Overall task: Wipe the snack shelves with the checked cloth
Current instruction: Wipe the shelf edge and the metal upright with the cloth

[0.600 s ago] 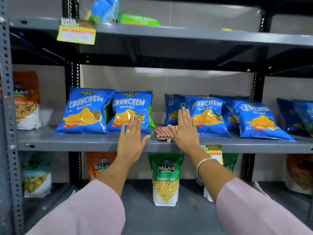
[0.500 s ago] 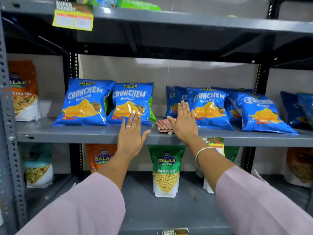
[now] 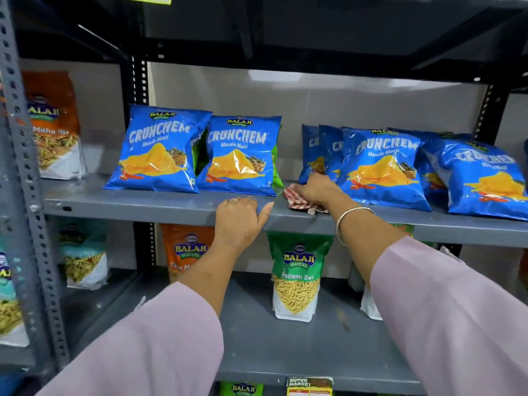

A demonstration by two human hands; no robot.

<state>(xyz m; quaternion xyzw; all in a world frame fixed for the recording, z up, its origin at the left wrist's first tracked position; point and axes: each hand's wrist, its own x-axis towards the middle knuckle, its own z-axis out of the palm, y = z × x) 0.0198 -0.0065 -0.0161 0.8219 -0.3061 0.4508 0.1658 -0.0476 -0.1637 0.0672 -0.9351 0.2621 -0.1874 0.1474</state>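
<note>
A red-and-white checked cloth (image 3: 300, 202) lies bunched on the grey middle shelf (image 3: 143, 202), in the gap between two groups of blue chip bags. My right hand (image 3: 315, 190) is closed down on the cloth, covering most of it. My left hand (image 3: 238, 221) hooks its fingers over the shelf's front edge, thumb spread to the right, just left of the cloth. Blue Crunchem bags (image 3: 240, 154) stand behind my left hand, and more blue bags (image 3: 383, 164) lean to the right of my right hand.
A green Ratlami Sev pouch (image 3: 295, 278) and an orange pouch (image 3: 185, 250) stand on the lower shelf (image 3: 328, 347). An orange Mitho Mix pouch (image 3: 53, 124) sits far left. A perforated grey upright (image 3: 25, 167) runs down the left side. A dark shelf spans overhead.
Both hands have come down from flat, raised poses. My right hand has closed on the cloth and my left has curled over the shelf edge. The view has moved closer and tilted down.
</note>
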